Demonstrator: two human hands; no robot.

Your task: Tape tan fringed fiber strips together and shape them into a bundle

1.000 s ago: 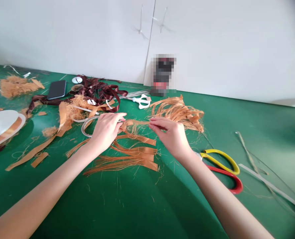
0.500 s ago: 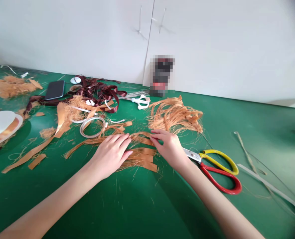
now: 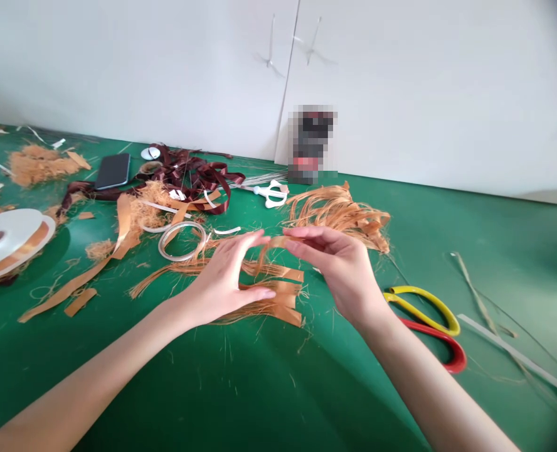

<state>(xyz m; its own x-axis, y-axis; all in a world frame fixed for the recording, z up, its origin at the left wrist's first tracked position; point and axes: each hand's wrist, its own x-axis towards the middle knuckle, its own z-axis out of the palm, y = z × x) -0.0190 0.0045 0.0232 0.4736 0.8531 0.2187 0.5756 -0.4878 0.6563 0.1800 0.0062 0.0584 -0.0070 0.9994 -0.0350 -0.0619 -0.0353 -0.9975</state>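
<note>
Grip: right hand [image 3: 347, 267] pinching orange ribbon strip [image 3: 281, 240] at one end, raised clear of tabletop [image 3: 278, 389], presumably to let the frayed tail hang free. Opposite, left hand [image 3: 224, 279] spread in a C, forefinger tip just touching strip's other end, thumb well apart. Below both: stack of frayed strips [image 3: 278, 302], laid parallel, likely sorted. Red-and-yellow scissors [image 3: 429, 317] near right wrist, within easy reach. Tape ring [image 3: 182, 241] beyond.

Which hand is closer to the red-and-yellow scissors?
Right. The right hand, pinching a strip, hangs just left of the scissors; the left hand is farther left, across the strip.
</note>
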